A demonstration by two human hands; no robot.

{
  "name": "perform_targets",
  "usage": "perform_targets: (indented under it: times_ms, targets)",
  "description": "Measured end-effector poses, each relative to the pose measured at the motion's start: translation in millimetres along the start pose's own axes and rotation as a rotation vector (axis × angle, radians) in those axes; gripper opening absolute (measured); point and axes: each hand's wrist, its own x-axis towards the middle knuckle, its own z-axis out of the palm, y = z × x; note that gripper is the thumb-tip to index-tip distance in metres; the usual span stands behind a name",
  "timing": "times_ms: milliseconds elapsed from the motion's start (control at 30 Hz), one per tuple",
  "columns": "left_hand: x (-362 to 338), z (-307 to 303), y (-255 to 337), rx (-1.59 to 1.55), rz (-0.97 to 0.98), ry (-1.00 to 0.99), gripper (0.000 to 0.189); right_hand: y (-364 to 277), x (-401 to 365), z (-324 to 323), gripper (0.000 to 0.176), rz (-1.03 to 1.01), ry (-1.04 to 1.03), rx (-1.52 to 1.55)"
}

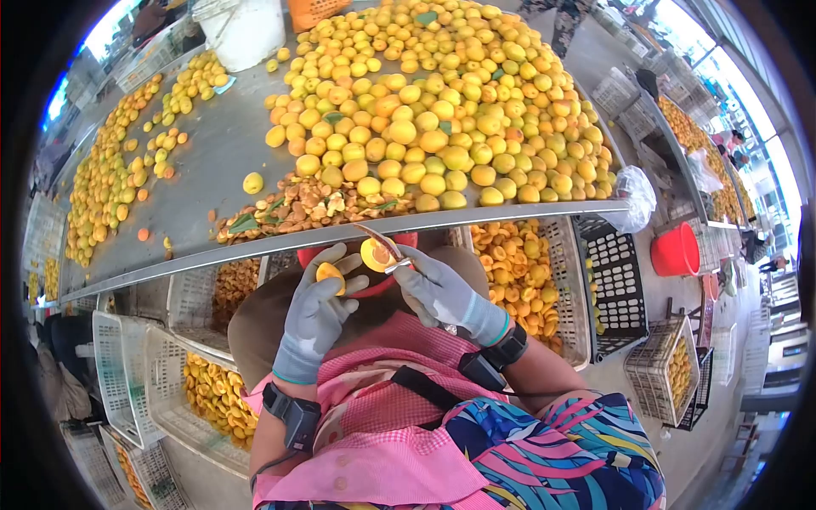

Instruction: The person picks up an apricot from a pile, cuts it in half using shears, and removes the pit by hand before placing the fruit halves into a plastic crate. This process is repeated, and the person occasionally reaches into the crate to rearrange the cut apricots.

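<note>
Knife and cut fruit, held in the right hand, crowd the grip: slippage could nick the glove; left hand pinches a fruit half

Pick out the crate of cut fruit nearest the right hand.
The pale crate just right of the right hand, holding orange-yellow fruit halves, with a black crate beside it; the left-side crates sit farther from that hand.

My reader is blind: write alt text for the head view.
A gloved left hand holds an apricot half, the gloved right hand a cut apricot and knife-like tool, before a metal table heaped with whole apricots; crates below hold more halves.
</note>
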Motion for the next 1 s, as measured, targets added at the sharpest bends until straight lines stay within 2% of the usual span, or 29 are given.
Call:
perform_targets:
  times_ms: [167,233,300,367,433,567,633,733,833,867,900,967,1000]
  targets:
    - [12.1,14.1,-10.1,-0.192,-0.1,-0.144,0.04,7.6,-24.4,-19.8,0.053,-0.009,0.145,-0.048]
    - [20.6,13.6,-16.8,-0.219,-0.178,-0.099,0.037,3.9,-41.3,-28.8,0.053,-0.013,0.212,-0.023]
    - [36.5,17.4,-31.8,-0.188,-0.219,-0.163,0.04,0.0,-62.2,-39.2,0.052,-0.038,0.205,-0.001]
    - [44.7,37.4,-39.5,-0.166,-0.197,-0.095,0.042,-4.4,-87.8,-46.7,0.05,-0.054,0.277,-0.004]
    - [47.3,78.4,-46.3,-0.091,-0.273,-0.208,0.053,2.0,-110.9,-56.4,0.049,-0.073,0.485,-0.063]
    - [50.2,108.1,-72.3,0.122,-0.199,-0.285,0.059,-10.1,-149.4,-65.5,0.052,-0.114,0.428,0.045]
    - [47.2,111.1,-62.4,0.116,-0.176,-0.425,0.061,0.0,-149.6,-64.0,0.053,-0.107,0.471,0.063]
    - [28.2,121.3,-47.9,0.231,-0.132,-0.489,0.057,10.5,-131.2,-59.8,0.056,0.0,0.393,0.013]
    - [30.1,101.2,-45.9,0.394,-0.091,-0.482,0.053,-6.1,-105.5,-43.4,0.057,0.091,0.272,-0.108]
    - [34.6,86.3,-49.2,0.401,-0.05,-0.425,0.043,-6.0,-95.4,-39.9,0.055,0.116,0.213,-0.01]
    - [30.8,79.7,-45.0,0.404,-0.038,-0.398,0.043,-5.2,-85.3,-37.3,0.055,0.116,0.183,-0.012]
    - [22.9,67.8,-37.7,0.286,-0.032,-0.229,0.039,-4.6,-64.5,-32.7,0.051,0.053,0.121,-0.147]
    - [18.4,65.5,-34.7,0.224,-0.054,-0.114,0.03,-12.5,-56.3,-26.6,0.043,0.062,0.117,-0.104]
